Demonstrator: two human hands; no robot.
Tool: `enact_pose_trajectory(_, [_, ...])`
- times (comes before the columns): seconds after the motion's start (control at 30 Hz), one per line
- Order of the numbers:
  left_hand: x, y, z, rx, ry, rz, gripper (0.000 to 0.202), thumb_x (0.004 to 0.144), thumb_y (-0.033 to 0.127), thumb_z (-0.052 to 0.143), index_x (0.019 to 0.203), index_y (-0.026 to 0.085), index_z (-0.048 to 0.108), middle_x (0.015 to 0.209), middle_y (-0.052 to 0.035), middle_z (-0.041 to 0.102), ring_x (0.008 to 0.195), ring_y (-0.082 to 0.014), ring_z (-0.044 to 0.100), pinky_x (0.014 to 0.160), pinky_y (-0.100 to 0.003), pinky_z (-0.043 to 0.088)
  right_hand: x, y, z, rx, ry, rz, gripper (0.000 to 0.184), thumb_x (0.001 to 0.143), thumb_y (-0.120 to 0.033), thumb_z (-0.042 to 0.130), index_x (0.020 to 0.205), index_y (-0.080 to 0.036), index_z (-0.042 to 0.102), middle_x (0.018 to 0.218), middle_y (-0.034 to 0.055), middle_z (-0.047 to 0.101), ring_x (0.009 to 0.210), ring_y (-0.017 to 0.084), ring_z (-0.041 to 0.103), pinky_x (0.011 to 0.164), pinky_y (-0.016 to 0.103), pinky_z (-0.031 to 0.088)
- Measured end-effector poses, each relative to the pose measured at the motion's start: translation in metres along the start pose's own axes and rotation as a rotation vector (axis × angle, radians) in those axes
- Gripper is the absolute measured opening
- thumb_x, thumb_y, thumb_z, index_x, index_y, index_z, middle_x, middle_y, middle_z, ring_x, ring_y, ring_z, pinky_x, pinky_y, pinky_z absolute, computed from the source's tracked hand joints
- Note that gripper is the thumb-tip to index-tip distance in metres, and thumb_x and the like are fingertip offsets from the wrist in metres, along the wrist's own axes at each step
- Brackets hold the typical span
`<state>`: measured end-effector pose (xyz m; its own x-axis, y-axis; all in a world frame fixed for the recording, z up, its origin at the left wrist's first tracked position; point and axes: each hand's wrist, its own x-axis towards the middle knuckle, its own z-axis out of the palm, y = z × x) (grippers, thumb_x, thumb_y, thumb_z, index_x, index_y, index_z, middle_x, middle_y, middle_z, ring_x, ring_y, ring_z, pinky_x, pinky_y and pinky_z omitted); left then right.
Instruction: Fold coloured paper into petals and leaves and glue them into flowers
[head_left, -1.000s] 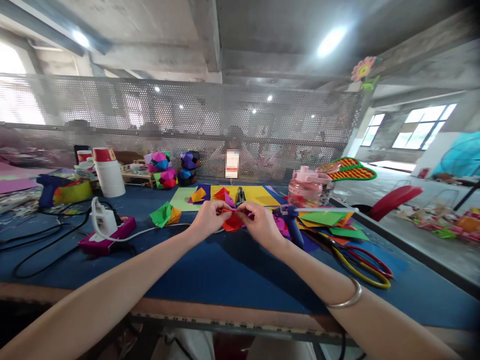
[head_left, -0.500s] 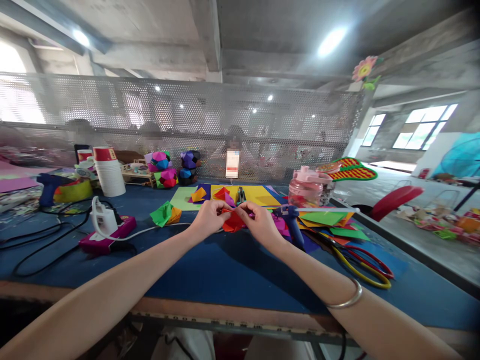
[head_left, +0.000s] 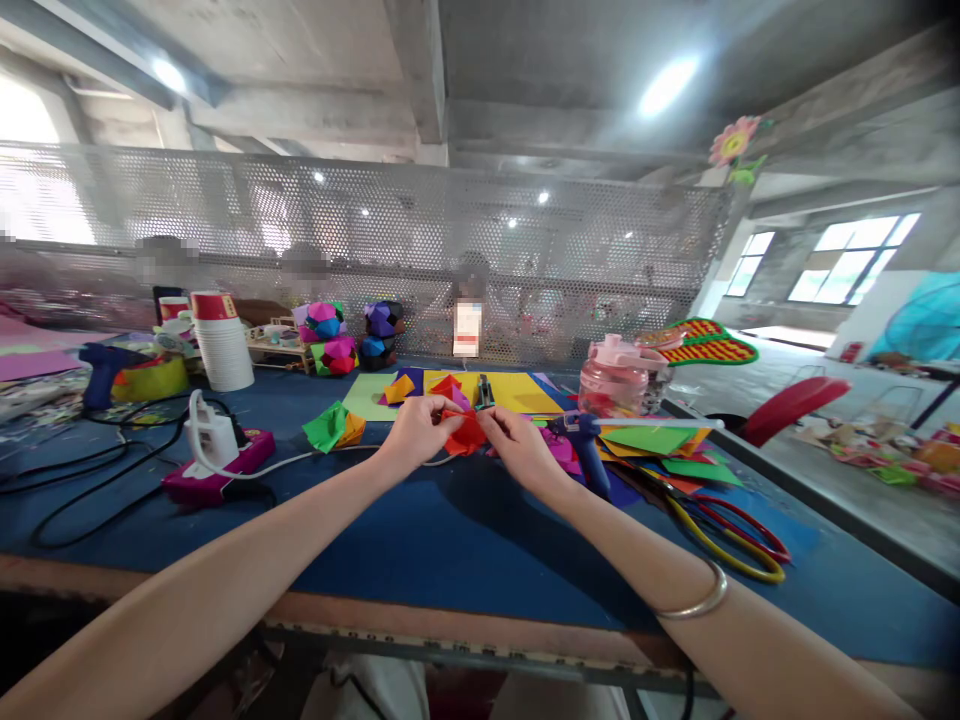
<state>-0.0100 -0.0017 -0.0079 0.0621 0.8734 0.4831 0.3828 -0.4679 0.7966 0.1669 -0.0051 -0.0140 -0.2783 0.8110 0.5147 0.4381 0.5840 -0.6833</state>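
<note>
A folded red paper piece [head_left: 466, 434] is held above the blue table [head_left: 450, 550], between my two hands. My left hand [head_left: 417, 432] pinches its left edge with thumb and forefinger. The fingers of my right hand [head_left: 519, 440] close on its right edge. Just beyond my hands lie a red-orange folded paper [head_left: 448, 388], yellow paper sheets [head_left: 529, 392] and a stapler-like tool [head_left: 484, 388]. Green and orange folded papers [head_left: 327, 428] rest to the left. Close to my right hand lies a blue glue gun [head_left: 588, 452].
Scissors [head_left: 739, 540] with red and yellow handles and coloured paper sheets [head_left: 667, 440] lie at right. A pink bottle [head_left: 611, 375] stands behind them. At left are a purple power strip [head_left: 225, 470] with cables and stacked paper cups [head_left: 220, 345]. Perforated metal screens [head_left: 555, 250] rise behind the table.
My right hand's fingers have shifted slightly, and more of the red paper's face shows between my hands. The whole view has moved a little.
</note>
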Motion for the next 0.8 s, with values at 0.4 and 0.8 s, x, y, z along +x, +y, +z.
enact_pose_trajectory(0.4, [-0.008,0.014,0.005,-0.317,-0.113,-0.141,0.012,0.077,0.016,0.066,0.087,0.011,0.068,0.081,-0.0054,0.073,0.071,-0.0142,0.068,0.068,-0.024,0.053,-0.001,-0.009,-0.005,-0.073,0.055,0.023,0.021,0.086,-0.033,0.054,0.077,-0.017,0.065,0.071,0.0026,0.067,0.066,0.016,0.060,0.063,0.026,0.042])
enact_pose_trajectory(0.8, [0.000,0.008,-0.004,-0.312,-0.052,-0.211,0.006,0.074,0.016,0.068,0.077,0.012,0.070,0.067,-0.0017,0.071,0.059,-0.0122,0.064,0.058,-0.022,0.050,-0.028,-0.033,-0.040,-0.155,-0.104,0.001,0.031,0.095,-0.033,0.039,0.096,-0.018,0.066,0.092,0.0058,0.071,0.084,0.019,0.066,0.076,0.028,0.047])
